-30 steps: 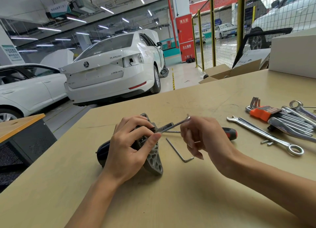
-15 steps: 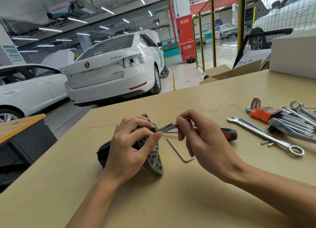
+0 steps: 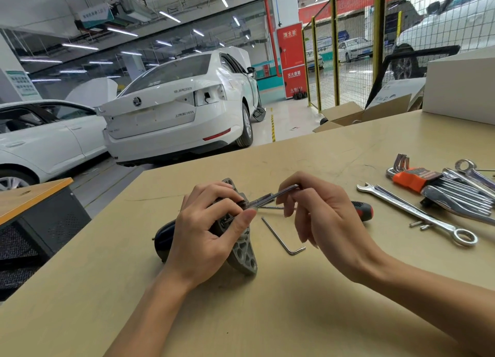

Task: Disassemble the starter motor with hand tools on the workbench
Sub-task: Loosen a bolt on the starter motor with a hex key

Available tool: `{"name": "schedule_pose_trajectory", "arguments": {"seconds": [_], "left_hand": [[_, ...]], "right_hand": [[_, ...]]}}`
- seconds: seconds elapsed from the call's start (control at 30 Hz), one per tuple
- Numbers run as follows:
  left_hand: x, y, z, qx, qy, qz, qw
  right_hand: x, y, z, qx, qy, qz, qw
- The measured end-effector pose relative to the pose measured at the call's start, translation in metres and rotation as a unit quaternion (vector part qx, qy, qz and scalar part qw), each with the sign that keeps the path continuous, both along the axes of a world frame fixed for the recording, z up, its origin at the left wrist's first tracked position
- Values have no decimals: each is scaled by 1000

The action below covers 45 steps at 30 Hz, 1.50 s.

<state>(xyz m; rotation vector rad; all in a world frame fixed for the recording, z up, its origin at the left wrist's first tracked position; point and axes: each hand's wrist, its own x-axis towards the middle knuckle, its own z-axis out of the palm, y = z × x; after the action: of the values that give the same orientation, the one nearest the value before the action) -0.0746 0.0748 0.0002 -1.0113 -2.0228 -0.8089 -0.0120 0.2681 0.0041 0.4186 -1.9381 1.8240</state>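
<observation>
The starter motor (image 3: 245, 252), a dark body with a grey ribbed flange, lies on its side on the workbench (image 3: 267, 316). My left hand (image 3: 206, 230) grips it from above, thumb and fingers curled over the flange end. My right hand (image 3: 318, 217) pinches the bent end of a hex key (image 3: 270, 196), whose long shaft runs down-left into the motor's flange end by my left fingertips.
A loose hex key (image 3: 281, 237) lies on the bench just right of the motor. A red-and-black screwdriver handle (image 3: 363, 210) shows behind my right hand. Further right lie a combination wrench (image 3: 417, 213), an orange-holder hex key set (image 3: 417, 178) and several more wrenches (image 3: 463, 196).
My right hand has turned the hex key's bent end and re-gripped it, fingers now on top of the key. My left hand and the motor have stayed in place.
</observation>
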Motion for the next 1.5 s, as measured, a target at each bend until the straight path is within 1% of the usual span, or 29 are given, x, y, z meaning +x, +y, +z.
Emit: {"name": "schedule_pose_trajectory", "arguments": {"seconds": [0.1, 0.2, 0.3, 0.37, 0.43, 0.63, 0.8, 0.93, 1.07, 1.2, 1.37, 1.5], "left_hand": [[0, 0, 0, 5, -5, -5, 1000], [-1, 0, 0, 5, -1, -7, 1000], [-2, 0, -1, 4, 0, -4, 1000], [-2, -1, -1, 2, 3, -3, 1000], [-2, 0, 0, 3, 5, -4, 1000], [-1, 0, 0, 1, 9, -3, 1000], [-1, 0, 0, 1, 7, -3, 1000], [-2, -1, -1, -1, 4, -1, 1000], [-1, -1, 0, 5, -6, -7, 1000], [-2, -1, 0, 4, -5, -8, 1000], [-1, -1, 0, 3, -3, -12, 1000], [0, 1, 1, 1, 5, -7, 1000]], "right_hand": [[-1, 0, -1, 21, -2, -9, 1000], [-3, 0, -2, 12, -20, -24, 999], [-5, 1, -2, -25, -76, -24, 996], [-6, 2, 1, -63, -113, 4, 992], [-4, 1, 5, -86, -130, 36, 987], [1, 0, 10, -89, -94, 87, 988], [1, 1, 6, -72, -43, 91, 992], [1, 0, 1, -47, -7, 68, 997], [0, 0, 0, -28, -8, 35, 999], [-2, 0, 1, -37, -45, -1, 998], [-2, 2, 6, -90, -85, 48, 991], [1, 0, 8, -89, -61, 90, 990]]}}
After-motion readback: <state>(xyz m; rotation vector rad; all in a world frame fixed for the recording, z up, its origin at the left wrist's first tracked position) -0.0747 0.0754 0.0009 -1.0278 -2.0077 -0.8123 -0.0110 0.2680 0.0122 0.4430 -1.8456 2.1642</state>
